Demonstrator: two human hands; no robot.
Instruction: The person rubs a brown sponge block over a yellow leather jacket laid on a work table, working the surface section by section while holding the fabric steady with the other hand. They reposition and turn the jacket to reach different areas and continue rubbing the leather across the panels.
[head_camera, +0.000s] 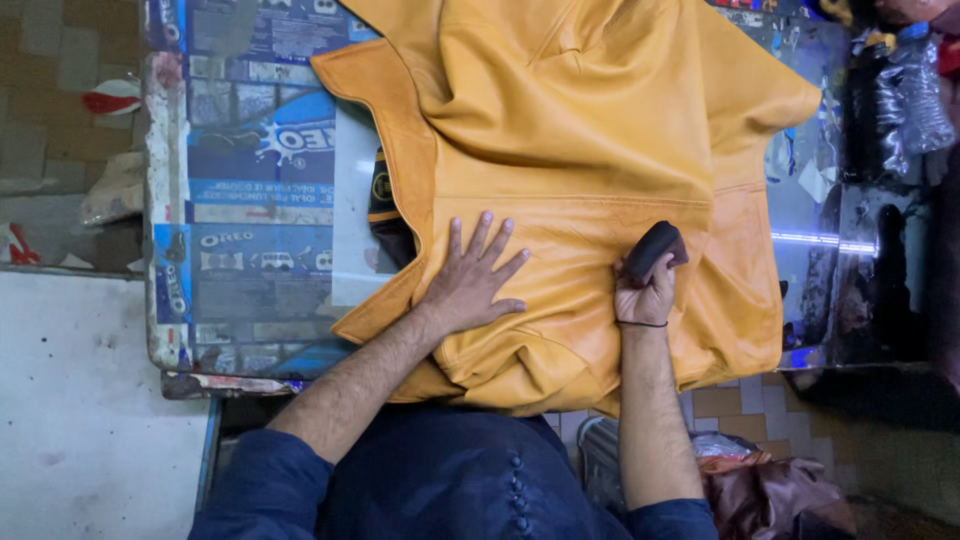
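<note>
Left hand (470, 280) lies flat, fingers spread, holding nothing, on the yellow leather jacket (580, 130) across the table (250, 200); right hand (645, 295), just beside, is fisted around a dark block (655, 248).

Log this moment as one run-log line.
left hand: flat, fingers spread on yellow leather jacket | right hand: grips dark block on jacket | table: covered in printed wrapper sheets

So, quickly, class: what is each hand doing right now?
Left hand: open, fingers spread flat on the yellow leather garment.
Right hand: closed around a dark block pressed on the garment.
</note>
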